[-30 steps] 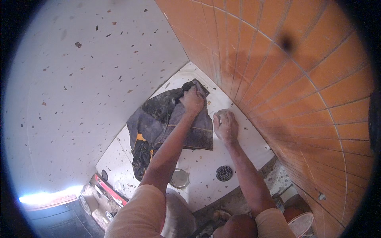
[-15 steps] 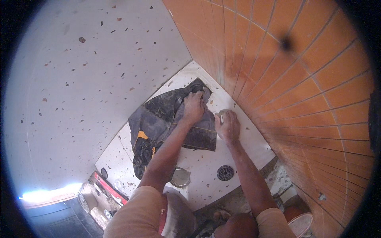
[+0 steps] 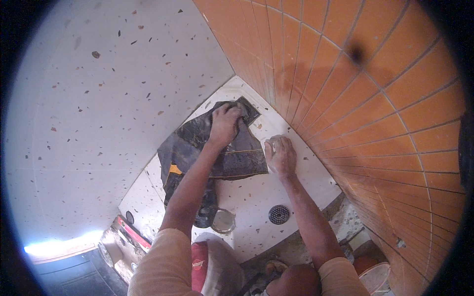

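left hand (image 3: 226, 124): fingers bent over dark cloth (image 3: 242, 159), clamping indeterminable | right hand (image 3: 281, 156): fingers curled on white slab (image 3: 252, 197), just beside cloth, contents indeterminable | cloth: on slab, toward the corner | extent: cloth appeared partly spread, partly rumpled; slab's near portion lay uncovered by it; completion could not be judged

Left arm (image 3: 195, 185) forward (right fingers (image 3: 287, 143) curled)
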`<state>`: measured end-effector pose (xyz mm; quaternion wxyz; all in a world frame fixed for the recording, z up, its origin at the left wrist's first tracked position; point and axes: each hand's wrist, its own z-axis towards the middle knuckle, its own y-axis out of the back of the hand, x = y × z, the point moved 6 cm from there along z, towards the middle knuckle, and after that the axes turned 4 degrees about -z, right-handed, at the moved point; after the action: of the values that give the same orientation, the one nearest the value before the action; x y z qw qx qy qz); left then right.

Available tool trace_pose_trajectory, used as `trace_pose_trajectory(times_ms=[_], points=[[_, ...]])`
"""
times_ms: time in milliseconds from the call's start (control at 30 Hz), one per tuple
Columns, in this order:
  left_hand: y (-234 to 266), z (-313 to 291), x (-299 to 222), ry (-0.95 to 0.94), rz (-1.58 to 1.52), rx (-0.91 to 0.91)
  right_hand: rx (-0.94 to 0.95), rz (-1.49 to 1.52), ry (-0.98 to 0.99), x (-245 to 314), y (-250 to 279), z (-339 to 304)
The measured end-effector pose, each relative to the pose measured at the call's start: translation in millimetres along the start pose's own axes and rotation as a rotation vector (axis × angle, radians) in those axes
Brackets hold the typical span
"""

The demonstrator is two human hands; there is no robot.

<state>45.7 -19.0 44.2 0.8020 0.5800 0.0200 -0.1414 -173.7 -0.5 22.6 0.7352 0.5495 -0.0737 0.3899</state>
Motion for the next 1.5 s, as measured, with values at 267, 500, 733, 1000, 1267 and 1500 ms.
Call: trace_pose_trajectory(times_ms=[267,500,733,1000,1267,1500], points=[[-18,22,-1,-0.244,0.320,0.335,-0.053,0.021,0.024,-9,-5,-2],[-26,14,5,-0.180,0.425,0.357,-0.019,0.075,0.011,-4,-6,-1],[-30,10,-13,-0.166,0.459,0.373,-0.016,0.070,0.004,-7,-5,-1],[-35,23,-13,0.154,0.229,0.463,-0.015,0.068,-0.022,-3,0,1],[-58,21,9,0.480,0.027,0.407,-0.026,0.055,-0.018,-4,-3,0],[-17,10,32,0.638,-0.487,-0.363,-0.020,0.096,-0.036,-10,-4,-1]])
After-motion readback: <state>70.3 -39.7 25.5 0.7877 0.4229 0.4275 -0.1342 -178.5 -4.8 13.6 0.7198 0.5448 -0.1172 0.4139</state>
